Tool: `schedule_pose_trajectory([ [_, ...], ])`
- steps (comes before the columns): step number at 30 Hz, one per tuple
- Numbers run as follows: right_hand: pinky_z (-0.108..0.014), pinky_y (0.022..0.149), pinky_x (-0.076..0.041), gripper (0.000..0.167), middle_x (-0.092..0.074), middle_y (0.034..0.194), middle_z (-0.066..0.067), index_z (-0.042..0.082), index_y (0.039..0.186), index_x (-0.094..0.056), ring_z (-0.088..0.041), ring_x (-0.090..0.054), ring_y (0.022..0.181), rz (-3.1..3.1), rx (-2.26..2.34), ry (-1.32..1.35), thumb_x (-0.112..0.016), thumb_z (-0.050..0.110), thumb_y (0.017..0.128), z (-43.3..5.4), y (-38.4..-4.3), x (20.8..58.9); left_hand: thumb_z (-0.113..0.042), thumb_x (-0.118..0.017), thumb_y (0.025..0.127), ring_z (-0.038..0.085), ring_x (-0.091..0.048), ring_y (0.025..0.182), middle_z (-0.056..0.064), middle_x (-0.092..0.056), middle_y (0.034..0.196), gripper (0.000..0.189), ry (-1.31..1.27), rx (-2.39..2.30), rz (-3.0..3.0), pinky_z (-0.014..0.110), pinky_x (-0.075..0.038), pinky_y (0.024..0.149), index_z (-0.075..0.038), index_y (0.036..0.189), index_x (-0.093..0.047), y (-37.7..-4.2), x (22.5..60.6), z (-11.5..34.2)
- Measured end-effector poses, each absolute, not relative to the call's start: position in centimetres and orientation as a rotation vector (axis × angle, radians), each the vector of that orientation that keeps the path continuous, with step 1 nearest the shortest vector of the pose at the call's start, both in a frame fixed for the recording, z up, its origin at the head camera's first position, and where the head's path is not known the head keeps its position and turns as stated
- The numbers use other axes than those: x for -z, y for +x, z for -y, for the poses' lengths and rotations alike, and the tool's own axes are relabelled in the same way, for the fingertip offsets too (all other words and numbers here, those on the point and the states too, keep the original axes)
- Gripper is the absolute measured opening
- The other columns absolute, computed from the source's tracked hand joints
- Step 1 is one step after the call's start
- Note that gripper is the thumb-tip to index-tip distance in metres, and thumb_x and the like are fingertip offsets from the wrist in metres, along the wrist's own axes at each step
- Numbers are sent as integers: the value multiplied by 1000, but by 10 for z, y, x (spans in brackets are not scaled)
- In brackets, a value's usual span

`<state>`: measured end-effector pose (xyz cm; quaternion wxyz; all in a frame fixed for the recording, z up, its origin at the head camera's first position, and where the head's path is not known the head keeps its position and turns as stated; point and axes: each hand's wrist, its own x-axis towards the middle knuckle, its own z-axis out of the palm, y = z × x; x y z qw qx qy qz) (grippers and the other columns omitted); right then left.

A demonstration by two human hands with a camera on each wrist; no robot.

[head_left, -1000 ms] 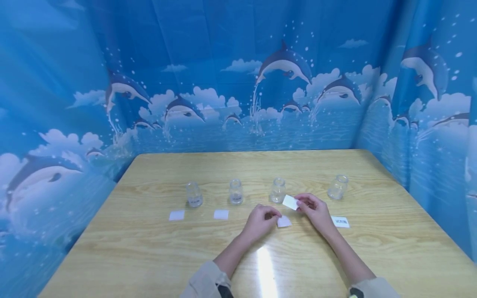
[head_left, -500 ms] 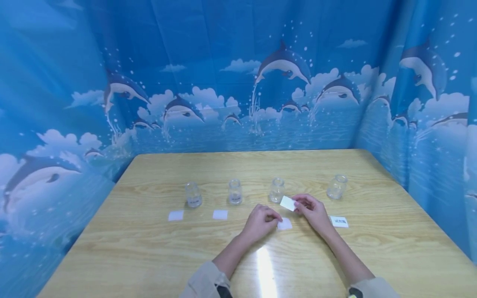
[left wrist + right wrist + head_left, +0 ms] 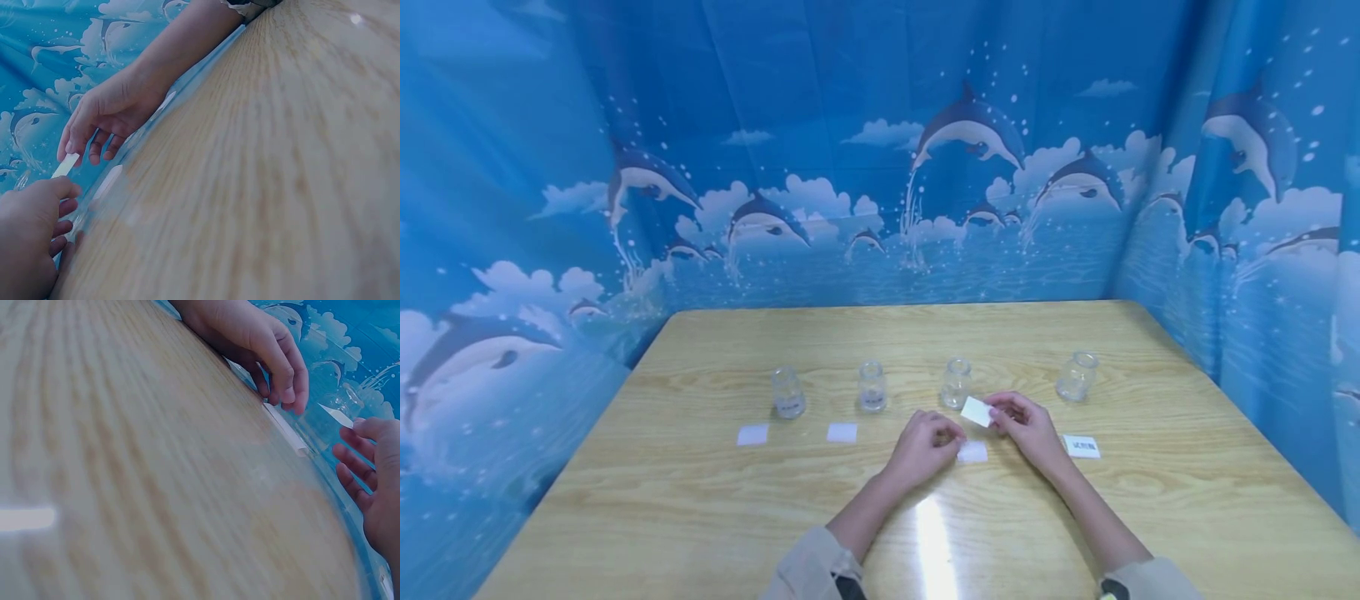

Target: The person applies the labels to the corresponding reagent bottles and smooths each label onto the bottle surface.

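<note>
In the head view, my right hand pinches a small white label between thumb and fingertips, held just above the table. Its other fingers are loosely bent. My left hand has curled fingers at the left edge of a small white paper slip; they seem to pinch its corner. That slip lies nearly flat on the table in the right wrist view. Behind the label stands a clear glass jar. Whether the label carries print is not visible.
Two more jars stand left, a tilted-looking one and an upright one, with dark print low on them. Blank slips lie before them. A fourth jar stands right, behind a printed label. A dolphin curtain borders the table.
My right hand and its label have shifted slightly left and down. The slip by my left hand went from bent up to nearly flat; that hand has hardly moved.
</note>
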<state>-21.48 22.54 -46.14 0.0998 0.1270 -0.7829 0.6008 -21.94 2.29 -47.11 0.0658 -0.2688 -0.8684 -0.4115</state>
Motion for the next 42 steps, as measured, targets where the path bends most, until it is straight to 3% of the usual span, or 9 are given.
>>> schedule_pose_trajectory([
  [8,-27,62,-52,23,-62,85,-15,-7,106,-58,-20,-60,70,2365,-1766,421,-60,5,88,-227,-212,462,-21,-76,74,7,-49,90,-9,-57,92,21,-871,979,2386,25,-40,90,-16,90,-63,-221,472,-35],
  [16,-28,60,-52,20,-60,86,-22,-13,104,-56,-25,-58,67,2366,-1752,442,-58,-3,87,-214,-201,441,-23,-77,72,6,-50,88,-8,-57,88,19,-855,873,2277,14,-38,84,-17,87,-65,-220,471,-48],
  [24,-31,61,-53,20,-60,86,-21,-14,104,-55,-29,-59,68,2377,-1755,459,-57,-3,88,-212,-200,436,-20,-75,75,6,-51,90,-8,-59,88,13,-830,1000,2268,16,-41,84,-16,85,-68,-219,472,-46],
  [33,-31,60,-53,20,-59,82,-26,-14,104,-55,-31,-59,68,2389,-1757,452,-56,-1,89,-212,-199,434,-16,-70,80,10,-51,85,-7,-59,87,8,-750,1278,2292,19,-44,75,-13,86,-66,-217,469,-47],
  [42,-32,61,-53,21,-59,91,-28,-14,108,-53,-30,-60,71,2341,-1803,478,-52,-2,91,-219,-210,450,-10,-64,85,11,-53,81,-2,-58,88,7,-611,1659,2217,24,-47,72,-9,91,-61,-218,469,-48],
])
